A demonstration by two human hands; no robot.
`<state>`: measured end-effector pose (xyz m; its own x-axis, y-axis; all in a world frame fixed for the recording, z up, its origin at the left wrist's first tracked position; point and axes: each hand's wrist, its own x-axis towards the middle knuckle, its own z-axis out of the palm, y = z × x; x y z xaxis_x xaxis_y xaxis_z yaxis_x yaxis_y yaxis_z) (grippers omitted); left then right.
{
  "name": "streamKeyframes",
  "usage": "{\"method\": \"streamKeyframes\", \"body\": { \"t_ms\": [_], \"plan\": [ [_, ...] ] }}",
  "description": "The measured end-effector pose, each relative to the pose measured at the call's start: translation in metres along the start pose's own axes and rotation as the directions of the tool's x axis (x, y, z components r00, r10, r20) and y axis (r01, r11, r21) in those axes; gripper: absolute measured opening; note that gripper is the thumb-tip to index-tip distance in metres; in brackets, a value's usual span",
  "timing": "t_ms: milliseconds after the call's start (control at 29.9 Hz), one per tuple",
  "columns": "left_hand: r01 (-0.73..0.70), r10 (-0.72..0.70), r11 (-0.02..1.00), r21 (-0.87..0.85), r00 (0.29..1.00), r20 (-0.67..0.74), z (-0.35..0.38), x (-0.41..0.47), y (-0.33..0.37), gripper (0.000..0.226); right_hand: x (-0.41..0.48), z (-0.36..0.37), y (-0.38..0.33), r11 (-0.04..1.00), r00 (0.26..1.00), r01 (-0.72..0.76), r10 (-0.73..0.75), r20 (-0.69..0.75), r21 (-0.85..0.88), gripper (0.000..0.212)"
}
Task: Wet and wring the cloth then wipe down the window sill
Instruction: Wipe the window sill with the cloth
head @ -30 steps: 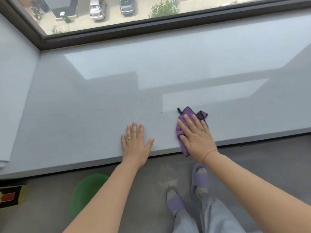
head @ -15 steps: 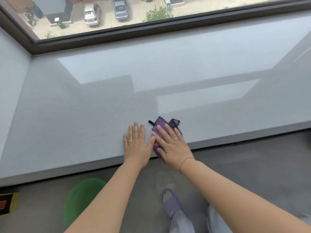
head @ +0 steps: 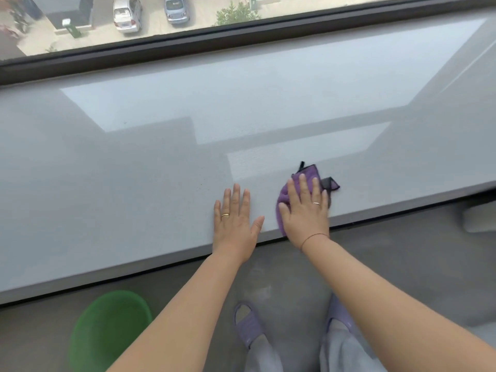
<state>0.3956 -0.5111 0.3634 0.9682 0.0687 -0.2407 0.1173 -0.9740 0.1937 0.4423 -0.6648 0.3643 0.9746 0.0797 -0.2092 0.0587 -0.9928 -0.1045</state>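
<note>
Wiping the front of the sill, cloth bunched at the lip

The green basin [head: 110, 334] sits on the floor low left, close to the feet, so a sideways step could knock it. The left hand [head: 234, 226] lies flat on the sill [head: 134, 183], fingers straight and thumb out. If weight goes on it, it may skid on a damp surface, and it could leave prints there. Just beside it, the right hand [head: 306, 216] presses the purple cloth [head: 308, 171] down with flat, slightly spread fingers. The cloth is crumpled small under the palm, one end at the sill's front edge. A pull toward the body could drag it off onto the floor, and so narrow a wad risks missed strips. The far band by the window calls for a long reach.
</note>
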Motion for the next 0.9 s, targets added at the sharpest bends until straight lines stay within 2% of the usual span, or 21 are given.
{"method": "streamKeyframes", "body": {
  "t_ms": [100, 167, 201, 301, 435, 536, 569, 603, 670, 770, 837, 904],
  "plan": [
    [-0.004, 0.004, 1.0, 0.0, 1.0, -0.008, -0.001, 0.01, 0.019, 0.067, -0.004, 0.002, 0.007, 0.954, 0.954, 0.296, -0.293, 0.065, -0.036, 0.06],
    [-0.003, 0.003, 1.0, 0.01, 1.0, -0.008, 0.0, 0.015, 0.03, 0.067, 0.005, -0.003, 0.037, 0.933, 0.933, 0.358, -0.355, 0.058, -0.048, 0.059],
    [-0.002, 0.002, 1.0, 0.019, 1.0, -0.003, 0.0, 0.016, 0.034, 0.067, 0.01, -0.005, 0.056, 0.941, 0.943, 0.333, -0.331, 0.041, -0.054, 0.059],
    [0.012, -0.013, 0.999, 0.036, 1.0, 0.022, 0.003, 0.019, 0.044, 0.067, 0.029, -0.017, 0.127, 0.988, 0.99, 0.141, -0.14, 0.011, -0.057, 0.059],
    [0.021, -0.022, 0.999, 0.029, 0.999, 0.033, 0.008, 0.024, 0.062, 0.068, 0.047, -0.035, 0.206, 0.996, 0.996, -0.088, 0.089, 0.007, -0.031, 0.059],
    [0.029, -0.029, 0.999, 0.034, 1.0, 0.004, 0.012, 0.028, 0.076, 0.068, 0.05, -0.038, 0.194, 0.956, 0.957, -0.289, 0.289, -0.002, 0.05, 0.059],
    [0.036, -0.036, 0.999, 0.028, 0.999, -0.005, 0.013, 0.029, 0.08, 0.067, 0.049, -0.036, 0.177, 0.951, 0.953, -0.303, 0.304, -0.007, 0.057, 0.06],
    [0.044, -0.044, 0.999, 0.02, 0.999, -0.011, 0.014, 0.03, 0.083, 0.068, 0.046, -0.032, 0.156, 0.965, 0.966, -0.258, 0.259, -0.014, 0.044, 0.061],
    [0.052, -0.051, 0.999, 0.012, 0.999, -0.017, 0.015, 0.031, 0.087, 0.068, 0.035, -0.021, 0.109, 0.999, 0.999, -0.043, 0.043, -0.014, 0.015, 0.062],
    [0.041, -0.041, 0.999, 0.002, 0.999, -0.006, 0.015, 0.03, 0.088, 0.066, 0.02, -0.008, 0.065, 0.961, 0.961, 0.275, -0.274, 0.048, -0.011, 0.059],
    [0.032, -0.032, 0.999, 0.01, 0.999, -0.001, 0.014, 0.029, 0.086, 0.064, 0.026, -0.009, 0.074, 0.914, 0.913, 0.404, -0.401, 0.069, -0.032, 0.059],
    [0.028, -0.028, 0.999, 0.014, 1.0, 0.002, 0.011, 0.028, 0.084, 0.065, 0.041, -0.014, 0.102, 0.913, 0.915, 0.403, -0.401, 0.048, -0.058, 0.059]
  ]
}}
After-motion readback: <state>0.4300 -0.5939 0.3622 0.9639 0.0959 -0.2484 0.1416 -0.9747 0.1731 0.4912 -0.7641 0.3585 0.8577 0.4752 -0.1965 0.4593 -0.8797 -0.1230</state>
